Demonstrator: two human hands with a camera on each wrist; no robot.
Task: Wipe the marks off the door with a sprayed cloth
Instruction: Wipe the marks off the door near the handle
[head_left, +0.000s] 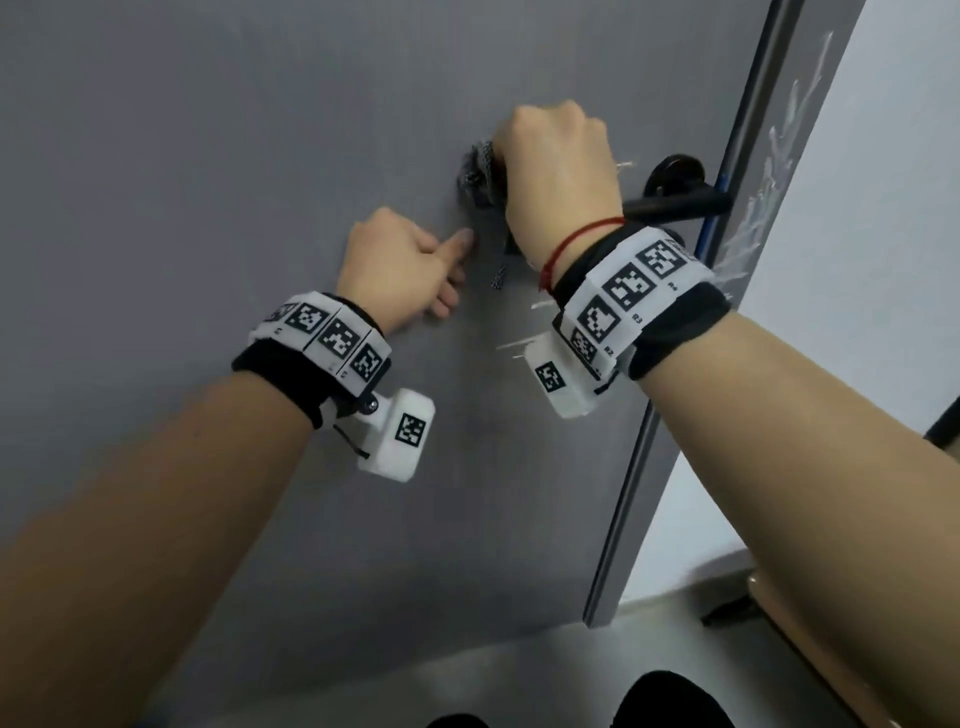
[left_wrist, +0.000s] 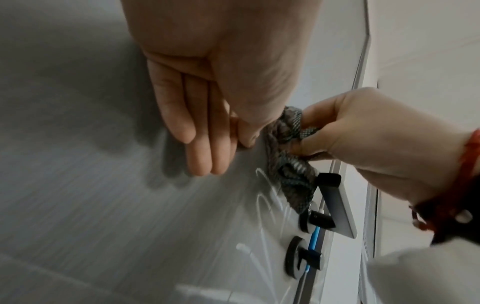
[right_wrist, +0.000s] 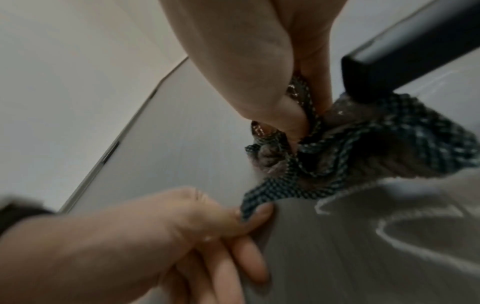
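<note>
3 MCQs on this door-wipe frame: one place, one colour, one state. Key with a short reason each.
1. Where is the cloth relative to the door handle?
A. to its left
B. to its right
C. hanging on it

2. What colour are the marks on the door?
A. red
B. white
C. green

3. What is the left hand doing?
A. gripping the handle
B. holding a spray bottle
C. resting fingers on the door

Key: A, the head view shows it left of the lever; B, pale scribbles; C, straight fingers lie on the panel.

Pale wall (head_left: 883, 218) right of the frame, grey floor (head_left: 467, 670) below, wooden chair (head_left: 810, 639) nearby.
</note>
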